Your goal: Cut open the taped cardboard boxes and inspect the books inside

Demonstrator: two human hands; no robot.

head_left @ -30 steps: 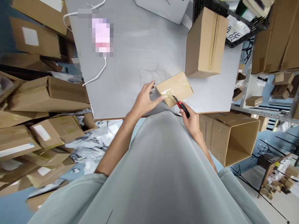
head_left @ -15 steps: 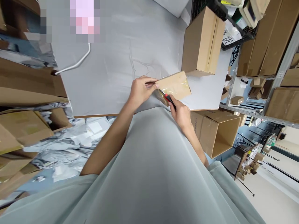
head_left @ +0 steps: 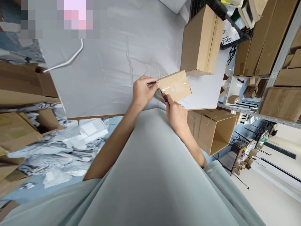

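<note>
A small cardboard box (head_left: 176,85), sealed with clear tape, lies near the front edge of the grey table (head_left: 113,62). My left hand (head_left: 142,91) is closed on the box's left end, fingers curled over its top. A red and black utility knife (head_left: 164,96) is gripped in my right hand (head_left: 176,113), and its tip touches the near left corner of the box, right beside my left fingers.
A taller closed cardboard box (head_left: 201,42) stands just behind the small one. A white cable (head_left: 68,61) runs across the table's left side. An open carton (head_left: 215,128) sits under the table's right edge. Cardboard and grey bags are piled at left, shelves of boxes at right.
My left hand went from open beside the box to gripping its left end. My right hand carried the knife left along the box's near edge to the corner.
</note>
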